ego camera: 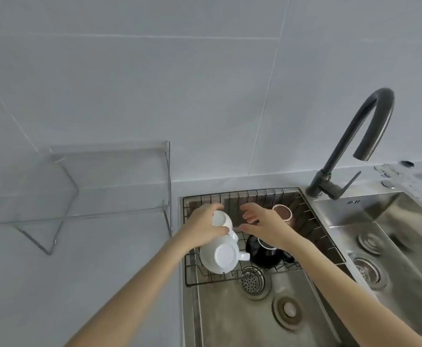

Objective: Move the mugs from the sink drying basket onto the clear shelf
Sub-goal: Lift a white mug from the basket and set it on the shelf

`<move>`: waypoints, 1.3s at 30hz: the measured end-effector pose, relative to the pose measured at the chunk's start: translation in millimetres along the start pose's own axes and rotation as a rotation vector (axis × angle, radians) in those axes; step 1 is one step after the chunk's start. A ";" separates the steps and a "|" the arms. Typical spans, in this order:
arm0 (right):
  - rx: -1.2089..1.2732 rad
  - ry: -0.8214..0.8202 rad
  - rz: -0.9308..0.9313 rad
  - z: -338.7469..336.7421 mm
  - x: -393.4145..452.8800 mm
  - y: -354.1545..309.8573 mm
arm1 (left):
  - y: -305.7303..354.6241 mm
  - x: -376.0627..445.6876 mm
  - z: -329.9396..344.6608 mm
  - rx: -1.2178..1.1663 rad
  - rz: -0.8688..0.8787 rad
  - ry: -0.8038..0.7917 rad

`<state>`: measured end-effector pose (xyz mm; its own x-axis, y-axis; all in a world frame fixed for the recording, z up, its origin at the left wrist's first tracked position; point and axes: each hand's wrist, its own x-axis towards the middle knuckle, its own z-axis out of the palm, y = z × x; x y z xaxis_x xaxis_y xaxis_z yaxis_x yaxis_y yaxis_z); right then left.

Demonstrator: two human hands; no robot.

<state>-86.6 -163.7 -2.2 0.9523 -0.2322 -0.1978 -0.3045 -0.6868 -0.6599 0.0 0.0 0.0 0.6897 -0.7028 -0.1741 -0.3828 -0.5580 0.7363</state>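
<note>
A black wire drying basket sits across the left sink. My left hand grips an upturned white mug at the basket's left side. Just below it a second white mug stands upside down, handle pointing right. My right hand hovers open over the basket's middle, fingers spread, above a black mug that it partly hides. A brown mug with a pale rim rests at the back right of the basket. The clear shelf stands on the counter to the left, with nothing on it.
A dark gooseneck faucet rises behind the divider between the two steel sinks. Drain strainers lie in the left sink's floor below the basket. Grey tiled wall at the back, grey counter on the left.
</note>
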 end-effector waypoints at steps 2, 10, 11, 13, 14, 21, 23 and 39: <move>-0.002 -0.033 0.039 9.9 1.1 12.4 | -7.6 -0.2 8.5 0.015 -0.035 -0.026; -0.022 -0.145 0.143 46.8 -2.2 45.7 | -47.3 -5.3 43.3 0.168 -0.034 -0.099; -0.018 -0.151 0.143 50.3 -2.1 48.3 | -51.3 -6.2 46.8 0.193 -0.023 -0.101; -0.028 -0.162 0.150 56.0 -2.8 50.0 | -57.9 -8.1 54.2 0.239 0.004 -0.096; -0.041 -0.161 0.154 57.5 -2.6 49.6 | -60.7 -8.0 57.1 0.254 0.015 -0.086; -0.115 -0.105 0.178 74.5 2.7 50.2 | -72.3 -3.4 64.5 0.307 0.035 -0.086; -0.095 -0.090 0.170 76.8 3.7 52.8 | -74.7 -3.4 63.8 0.303 0.038 -0.092; 0.016 0.150 -0.060 -24.2 -3.6 0.6 | -12.8 -7.7 -12.1 0.009 0.227 0.144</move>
<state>-90.6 -180.0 15.6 0.9552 -0.2921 -0.0482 -0.2457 -0.6915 -0.6793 7.0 17.9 -0.2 0.6657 -0.7407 0.0903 -0.5429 -0.3978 0.7396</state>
